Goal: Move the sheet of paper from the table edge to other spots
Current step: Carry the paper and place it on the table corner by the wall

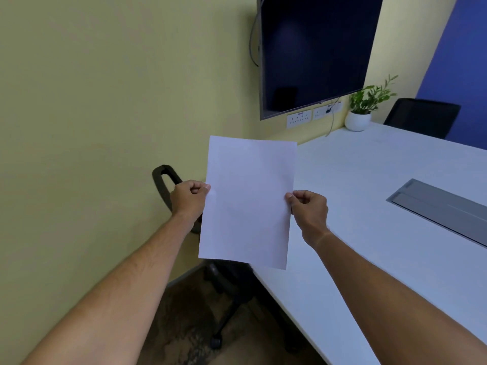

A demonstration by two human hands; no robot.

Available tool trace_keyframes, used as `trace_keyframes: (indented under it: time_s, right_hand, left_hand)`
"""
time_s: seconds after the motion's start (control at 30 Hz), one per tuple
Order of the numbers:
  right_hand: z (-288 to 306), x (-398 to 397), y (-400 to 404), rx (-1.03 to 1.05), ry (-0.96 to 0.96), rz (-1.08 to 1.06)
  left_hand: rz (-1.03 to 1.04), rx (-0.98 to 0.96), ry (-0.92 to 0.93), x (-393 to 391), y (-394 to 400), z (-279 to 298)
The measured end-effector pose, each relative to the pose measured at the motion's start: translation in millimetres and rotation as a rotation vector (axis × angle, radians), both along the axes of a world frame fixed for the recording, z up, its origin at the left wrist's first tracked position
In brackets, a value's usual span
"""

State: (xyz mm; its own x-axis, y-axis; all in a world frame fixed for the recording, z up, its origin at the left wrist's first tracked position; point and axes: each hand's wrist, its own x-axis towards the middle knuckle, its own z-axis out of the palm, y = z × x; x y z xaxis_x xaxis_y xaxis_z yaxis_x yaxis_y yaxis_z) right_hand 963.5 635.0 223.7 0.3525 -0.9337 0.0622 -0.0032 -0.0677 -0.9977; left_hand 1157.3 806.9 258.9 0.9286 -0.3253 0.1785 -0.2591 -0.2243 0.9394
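Observation:
A blank white sheet of paper (247, 201) is held up in the air in front of me, above the left edge of the white table (369, 206). My left hand (188, 197) pinches its left edge about halfway down. My right hand (309, 210) pinches its right edge at a similar height. The sheet hangs nearly flat, partly over the table edge and partly over the floor beside it.
A black office chair (226, 280) stands below the sheet, against the yellow wall. A dark wall screen (313, 51) hangs above the table's far end, with a potted plant (361, 114) and another black chair (421, 117) near it. A grey cable hatch (437, 209) is set into the tabletop.

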Motion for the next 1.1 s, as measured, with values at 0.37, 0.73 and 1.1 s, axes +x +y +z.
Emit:
trace_keyframes:
  time_s: [0.37,0.73,1.1]
  right_hand:
    - [-19,89,-99,0.062,-0.002,-0.221]
    - [-67,148,-156,0.286,0.011,-0.343]
    - [-164,171,-194,0.528,0.057,-0.405]
  left_hand:
    - [-0.236,0.059,-0.008,130,-156,-11]
    - [-0.424,0.195,-0.008,210,-279,-55]
    - [-0.492,0.467,-0.063,237,-366,-156]
